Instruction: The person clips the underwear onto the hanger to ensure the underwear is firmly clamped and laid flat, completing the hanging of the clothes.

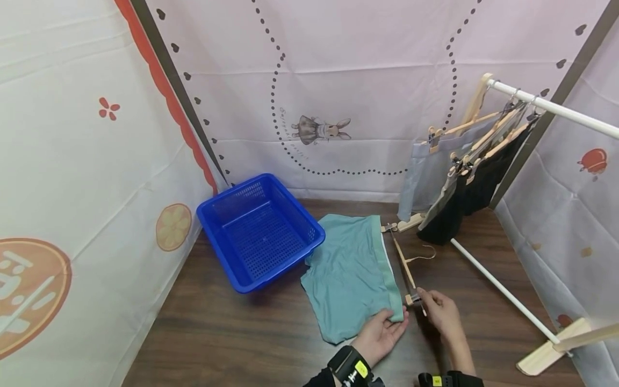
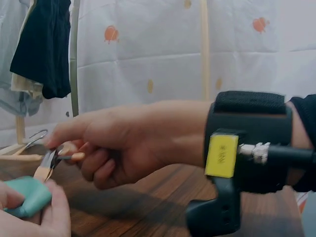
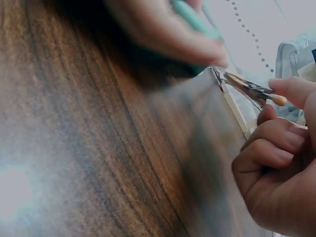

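Observation:
Teal shorts [image 1: 350, 274] lie flat on the brown wood-grain table, waistband toward the right. My left hand [image 1: 382, 334] pinches the near corner of the waistband between thumb and fingers; the left wrist view shows the teal cloth [image 2: 35, 196] in its grip. Just right of it, my right hand [image 1: 441, 313] pinches a metal-and-wood clip [image 3: 254, 90] of a wooden hanger [image 1: 404, 263]. That clip points at the held corner, close beside it. At the hanger's far end, another clip [image 1: 389, 228] sits at the other waistband corner. The hanger's hook [image 1: 425, 252] points right.
A blue plastic basket [image 1: 263, 236] stands to the left, against the shorts' far left edge. On the right is a rack with a white rail [image 1: 556, 107], carrying several clothes on clip hangers, among them a black garment [image 1: 493, 177]. Its lower white bar [image 1: 503, 290] runs along the table.

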A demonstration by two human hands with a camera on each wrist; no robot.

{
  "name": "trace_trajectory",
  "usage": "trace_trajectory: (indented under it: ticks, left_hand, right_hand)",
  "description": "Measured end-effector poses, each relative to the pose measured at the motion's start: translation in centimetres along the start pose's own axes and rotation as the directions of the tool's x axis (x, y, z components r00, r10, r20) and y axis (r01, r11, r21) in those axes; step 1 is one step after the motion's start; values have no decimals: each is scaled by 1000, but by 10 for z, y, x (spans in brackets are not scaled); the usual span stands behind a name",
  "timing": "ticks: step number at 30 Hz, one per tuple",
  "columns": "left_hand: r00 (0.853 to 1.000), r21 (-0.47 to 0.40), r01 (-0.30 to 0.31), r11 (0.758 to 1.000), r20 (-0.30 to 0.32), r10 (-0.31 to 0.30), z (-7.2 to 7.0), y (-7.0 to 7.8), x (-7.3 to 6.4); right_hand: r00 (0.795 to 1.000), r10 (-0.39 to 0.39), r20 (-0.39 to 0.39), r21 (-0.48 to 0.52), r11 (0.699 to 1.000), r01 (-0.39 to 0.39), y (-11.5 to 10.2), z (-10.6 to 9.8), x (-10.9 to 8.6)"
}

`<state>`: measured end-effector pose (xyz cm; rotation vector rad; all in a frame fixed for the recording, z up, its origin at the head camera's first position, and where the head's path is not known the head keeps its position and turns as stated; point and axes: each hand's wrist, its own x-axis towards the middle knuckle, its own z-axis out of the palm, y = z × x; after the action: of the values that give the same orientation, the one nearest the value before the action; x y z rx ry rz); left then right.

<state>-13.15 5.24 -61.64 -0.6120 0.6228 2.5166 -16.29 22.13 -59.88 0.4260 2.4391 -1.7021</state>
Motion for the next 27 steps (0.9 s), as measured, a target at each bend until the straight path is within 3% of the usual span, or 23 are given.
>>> trace_trajectory:
  ticks: [4,7,10,14,20,27]
  left_hand:
    - [1000,-31,-19,999,6,19,0,3,2]
    - [999,-41,-7,999,-36,5,1,5,4]
    - [998,28,-13,1000,-68,15,0,7,6]
    - [996,90,-37,995,-82,44,1,10,6]
    - [995,70,-68,995,-74,73,-2,11,8]
    - [987,164,-127,978,-81,142,-6,5,10]
  right_hand:
    - [996,-41,-85,67,997,46,1,5,-3]
    - [992,-51,-117,179,981,72,1,11,-3]
    - [989,-56,-135,251,964,89,0,18,-3]
    - [985,-65,-159,278,955,108,-2,26,-4]
    - [985,-74,-159,296,948,119,-2,32,-4]
    - [987,-74,-141,289,951,112,2,39,-6]
